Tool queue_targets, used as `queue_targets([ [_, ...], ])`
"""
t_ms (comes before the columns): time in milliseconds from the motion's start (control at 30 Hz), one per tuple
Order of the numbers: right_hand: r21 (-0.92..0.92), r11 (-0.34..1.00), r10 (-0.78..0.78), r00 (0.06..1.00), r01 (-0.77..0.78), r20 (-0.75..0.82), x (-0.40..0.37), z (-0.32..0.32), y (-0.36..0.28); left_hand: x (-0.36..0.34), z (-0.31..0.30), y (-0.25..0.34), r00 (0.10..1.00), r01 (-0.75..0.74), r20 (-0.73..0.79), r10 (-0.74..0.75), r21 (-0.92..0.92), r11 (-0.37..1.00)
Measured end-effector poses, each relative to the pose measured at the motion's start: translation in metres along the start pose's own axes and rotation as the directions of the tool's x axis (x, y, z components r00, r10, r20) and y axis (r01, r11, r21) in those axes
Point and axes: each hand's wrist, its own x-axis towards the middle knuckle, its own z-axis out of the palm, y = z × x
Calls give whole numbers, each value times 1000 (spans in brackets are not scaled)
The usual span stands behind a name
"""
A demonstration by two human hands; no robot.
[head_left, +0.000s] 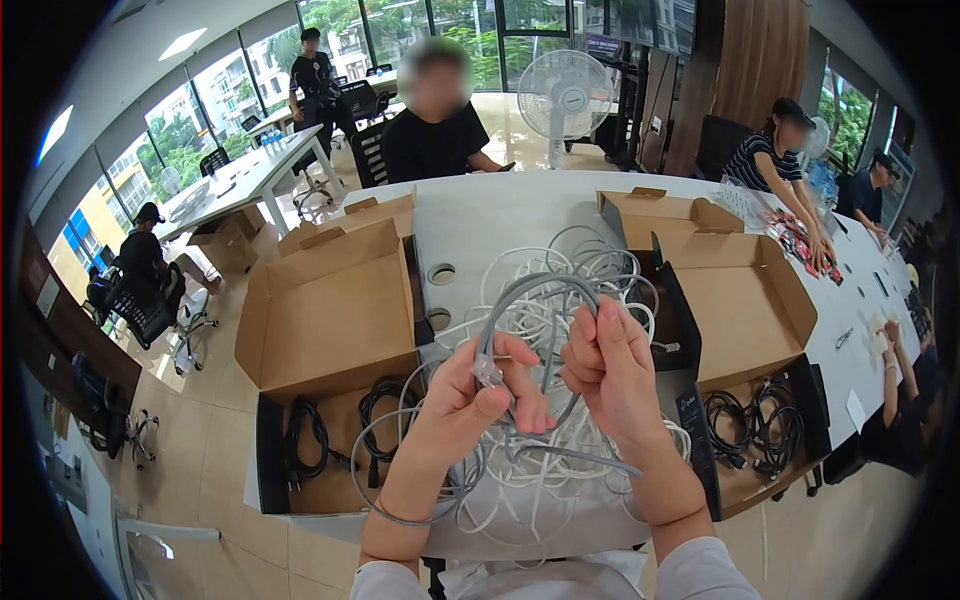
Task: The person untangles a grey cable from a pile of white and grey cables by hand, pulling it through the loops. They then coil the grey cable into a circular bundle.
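Observation:
A grey network cable point(530, 283) arches in a loop between my two hands above the table. My left hand point(475, 405) has its fingers curled about one side of the loop, where a clear plastic plug point(487, 371) shows by the thumb. Pinched between thumb and fingers, the other side of the loop is in my right hand point(612, 365). Beneath both hands spreads a tangled heap of white cables point(540, 480). More grey cable point(400, 518) hangs in coils around my left wrist.
An open cardboard box point(330, 300) with coiled black cables point(308, 440) stands at left. Another open box point(745, 300) at right holds black power cables point(770, 425). Across the white table point(470, 215) sits a person point(430, 140); a fan point(565, 95) stands behind. Others work at right.

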Motion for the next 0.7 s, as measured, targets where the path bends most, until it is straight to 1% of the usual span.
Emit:
queue_targets([
  [133,-51,997,-52,999,53,15,-2,3,1,0,2,-4,1000,-19,-2,19,-68,997],
  [267,-119,983,-135,988,143,71,-3,0,7,0,3,-5,996,25,-84,-36,-134,991],
  [433,-196,968,-142,985,159,97,-7,3,6,1,0,-9,992,35,-112,-61,-225,974],
  [533,-210,965,-137,983,160,122,-6,3,8,0,1,-5,986,43,-145,-77,-221,974],
  [700,-224,964,-112,984,141,137,-8,3,11,-4,-3,-3,985,44,-155,-80,-221,974],
])
